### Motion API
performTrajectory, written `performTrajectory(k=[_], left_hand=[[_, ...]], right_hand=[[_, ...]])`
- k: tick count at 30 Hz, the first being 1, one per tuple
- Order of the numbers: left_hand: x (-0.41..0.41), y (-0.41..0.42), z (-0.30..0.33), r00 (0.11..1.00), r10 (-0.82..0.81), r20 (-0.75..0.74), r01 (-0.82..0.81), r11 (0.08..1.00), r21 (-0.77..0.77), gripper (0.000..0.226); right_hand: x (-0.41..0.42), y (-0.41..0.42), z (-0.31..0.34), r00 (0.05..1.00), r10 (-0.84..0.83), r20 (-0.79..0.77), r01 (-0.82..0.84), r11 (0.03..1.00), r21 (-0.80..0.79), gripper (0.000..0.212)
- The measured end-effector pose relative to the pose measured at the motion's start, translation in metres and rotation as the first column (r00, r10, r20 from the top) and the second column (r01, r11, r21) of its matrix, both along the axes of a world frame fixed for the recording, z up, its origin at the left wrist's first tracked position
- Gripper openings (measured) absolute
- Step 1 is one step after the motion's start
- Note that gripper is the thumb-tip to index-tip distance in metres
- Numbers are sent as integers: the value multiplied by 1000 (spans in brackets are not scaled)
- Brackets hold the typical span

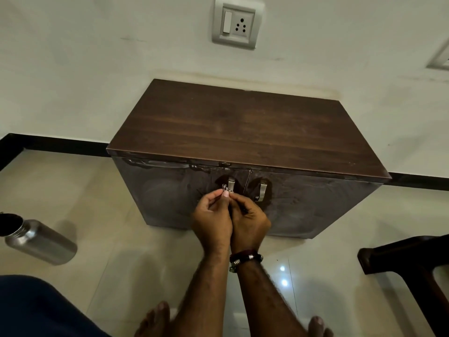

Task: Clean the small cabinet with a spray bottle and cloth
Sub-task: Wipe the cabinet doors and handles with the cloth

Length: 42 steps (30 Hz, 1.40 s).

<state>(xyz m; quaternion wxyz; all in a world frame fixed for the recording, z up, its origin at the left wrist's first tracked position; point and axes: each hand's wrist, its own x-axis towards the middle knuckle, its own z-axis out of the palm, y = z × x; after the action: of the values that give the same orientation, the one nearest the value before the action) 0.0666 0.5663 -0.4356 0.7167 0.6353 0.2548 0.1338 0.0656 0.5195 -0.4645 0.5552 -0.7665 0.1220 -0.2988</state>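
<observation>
Dark wood top: the small cabinet (243,132) is seen standing on the floor against the wall, its top looking dry and fairly even, with only faint marks.
Front doors: smears and dried-looking runs are visible along the upper edge and around the two metal handles (263,190); the front is judged not yet wiped clean.
Left hand (211,220): held in front of the left door handle, fingers pinched narrow on a small patterned scrap (225,188); whether that scrap is a corner of the cloth cannot be told.
Right hand (250,222): pressed against the left hand, fingers curled close around something thin and dark; what it is cannot be told.
Spray bottle: none is seen; a steel bottle (38,242) is standing on the floor tiles well apart to the left, and no spray head can be made out on it.
Cloth: no full cloth is in view.
Progress: judged early to middling, since the top may have been done while the doors, handles and sides appear left.
Next need: a wipe across the streaked door fronts is judged to be called for.
</observation>
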Motion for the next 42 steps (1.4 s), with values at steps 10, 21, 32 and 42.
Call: performTrajectory(k=[10,21,32,42], left_hand=[[2,-7,-26,999,32,-39,-33,999,-33,11],[5,6,-23,1000,6,23,-14,934,358,11],[12,15,-23,998,-33,-50,41,986,161,10],[6,8,-38,977,-192,-90,192,981,-13,28]], right_hand=[[6,-1,-22,996,-16,-93,23,997,73,21],[18,16,-24,953,189,-237,34,710,703,15],[13,21,-15,938,-111,-330,277,812,514,23],[2,-5,-15,970,30,-241,21,978,205,24]])
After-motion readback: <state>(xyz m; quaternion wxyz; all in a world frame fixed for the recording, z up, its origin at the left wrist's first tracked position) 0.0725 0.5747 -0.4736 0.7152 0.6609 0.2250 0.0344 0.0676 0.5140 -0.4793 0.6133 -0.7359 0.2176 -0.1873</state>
